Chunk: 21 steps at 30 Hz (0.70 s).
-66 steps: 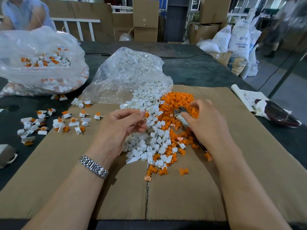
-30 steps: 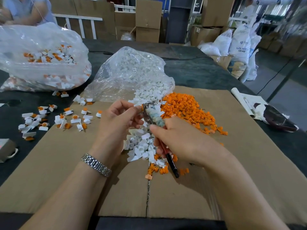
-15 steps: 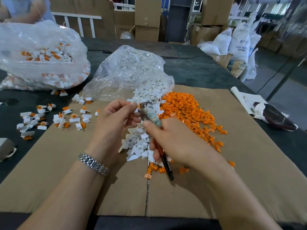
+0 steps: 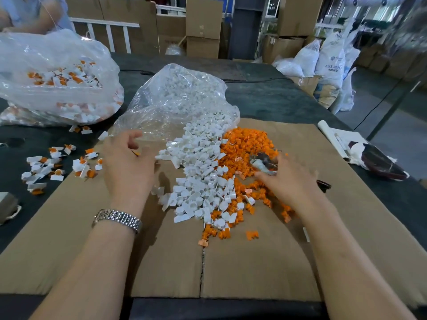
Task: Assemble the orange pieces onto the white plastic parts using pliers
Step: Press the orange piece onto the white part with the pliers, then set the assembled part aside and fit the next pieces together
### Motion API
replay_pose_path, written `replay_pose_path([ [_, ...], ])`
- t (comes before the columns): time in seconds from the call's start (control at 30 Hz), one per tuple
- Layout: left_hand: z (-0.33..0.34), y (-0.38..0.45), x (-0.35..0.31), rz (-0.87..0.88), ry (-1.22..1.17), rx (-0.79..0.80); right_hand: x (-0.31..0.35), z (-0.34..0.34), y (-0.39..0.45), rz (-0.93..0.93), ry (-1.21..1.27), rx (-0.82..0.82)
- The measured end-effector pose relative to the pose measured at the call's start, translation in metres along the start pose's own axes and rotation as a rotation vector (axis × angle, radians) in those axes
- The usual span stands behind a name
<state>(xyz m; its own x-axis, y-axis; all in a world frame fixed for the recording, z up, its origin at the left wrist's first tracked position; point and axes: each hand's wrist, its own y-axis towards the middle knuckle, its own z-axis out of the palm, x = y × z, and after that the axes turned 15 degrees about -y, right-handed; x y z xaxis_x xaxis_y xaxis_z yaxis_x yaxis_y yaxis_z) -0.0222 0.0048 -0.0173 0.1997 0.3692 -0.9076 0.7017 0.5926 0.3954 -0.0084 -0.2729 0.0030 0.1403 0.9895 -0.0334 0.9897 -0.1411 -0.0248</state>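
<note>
orange pieces (image 4: 248, 144) – right hand (image 4: 288, 181) grips pliers (image 4: 263, 163)

Colours: orange, white, brown.
Orange pieces (image 4: 248, 144) centre-right; white plastic parts (image 4: 198, 172) centre; brown cardboard (image 4: 254, 262); silver watch band (image 4: 117, 220) lower left.

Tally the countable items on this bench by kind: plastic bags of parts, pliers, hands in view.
Plastic bags of parts: 2
Pliers: 1
Hands: 2, left hand, right hand
Total: 5
</note>
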Motion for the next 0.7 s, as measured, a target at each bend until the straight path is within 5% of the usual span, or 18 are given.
replay_pose_path([
  [0.17,0.005,-0.003,0.004,0.044,0.004,0.125,-0.002,-0.009,-0.008,-0.134,0.078,-0.062],
  [0.27,0.005,-0.005,0.004,0.02,-0.065,0.205,-0.009,-0.027,-0.026,-0.386,0.241,0.217],
  [0.4,0.004,-0.008,0.002,-0.051,-0.134,0.368,-0.008,-0.03,-0.049,-0.539,0.098,0.443],
  [0.7,0.0,-0.022,-0.018,0.003,-0.052,0.83,0.005,-0.023,-0.045,-0.587,0.088,0.281],
])
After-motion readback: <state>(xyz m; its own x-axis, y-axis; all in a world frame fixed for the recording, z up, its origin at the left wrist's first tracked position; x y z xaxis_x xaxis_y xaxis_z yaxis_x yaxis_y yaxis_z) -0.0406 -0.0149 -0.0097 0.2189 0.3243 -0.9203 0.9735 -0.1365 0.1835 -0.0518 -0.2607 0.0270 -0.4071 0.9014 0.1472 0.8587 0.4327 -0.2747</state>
